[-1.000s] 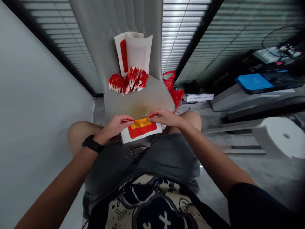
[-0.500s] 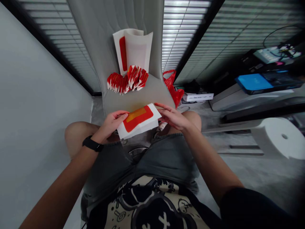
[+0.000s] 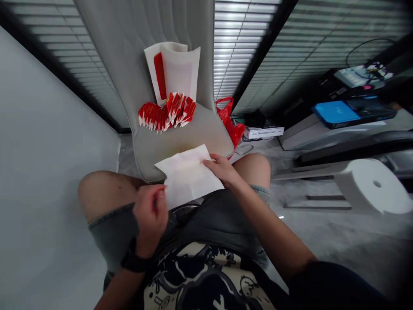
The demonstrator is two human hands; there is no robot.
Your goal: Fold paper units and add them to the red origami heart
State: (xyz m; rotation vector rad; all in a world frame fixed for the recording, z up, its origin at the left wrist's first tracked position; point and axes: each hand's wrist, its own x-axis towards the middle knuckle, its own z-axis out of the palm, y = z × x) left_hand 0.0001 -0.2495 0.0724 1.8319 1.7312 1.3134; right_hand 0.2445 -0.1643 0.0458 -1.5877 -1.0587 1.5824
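Half a second ago the paper sheet [image 3: 189,177] showed its red and orange patch; now we see it turned over, plain white, lying at the centre of the frame across our lap and the near edge of the chair seat [image 3: 196,131]. Our right hand [image 3: 222,168] grips its right edge. Our left hand [image 3: 150,215] has pulled back to the lower left, fingers curled by the sheet's corner; we cannot tell whether it pinches anything. Beyond, in the upper middle, lies a pile of folded red pieces [image 3: 164,115] below upright sheets [image 3: 174,71]; a red bag [image 3: 231,124] hangs just right of the seat.
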